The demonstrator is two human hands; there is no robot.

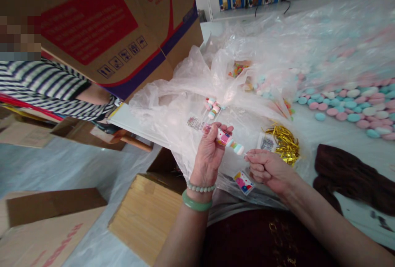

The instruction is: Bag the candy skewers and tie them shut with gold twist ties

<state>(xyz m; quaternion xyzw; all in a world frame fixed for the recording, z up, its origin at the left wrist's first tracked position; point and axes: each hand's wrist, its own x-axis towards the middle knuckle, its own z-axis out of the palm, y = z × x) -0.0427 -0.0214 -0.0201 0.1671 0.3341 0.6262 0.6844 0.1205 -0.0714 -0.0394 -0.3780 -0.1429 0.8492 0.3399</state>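
My left hand (211, 145), with a beaded bracelet and a green bangle at the wrist, is closed around a small candy packet (237, 148) with a dotted, colourful label. Pastel candy shows at the packet's end nearest my right hand. My right hand (268, 170) is closed in a pinch at that end; a thin white bit shows at its fingertips, too small to name. Below the hands lies a colourful printed card (244, 182). Pink, white and blue candies (213, 107) lie beyond my left hand. A bundle of gold twist ties (286, 143) lies beside my right hand.
Clear plastic sheeting (160, 98) covers much of the table. Many pastel round candies (348, 104) spread at the right, near a dark brown cloth (348, 176). A large carton (123, 24) stands at the left, before a person in a striped top (46, 80). Boxes (148, 213) sit below.
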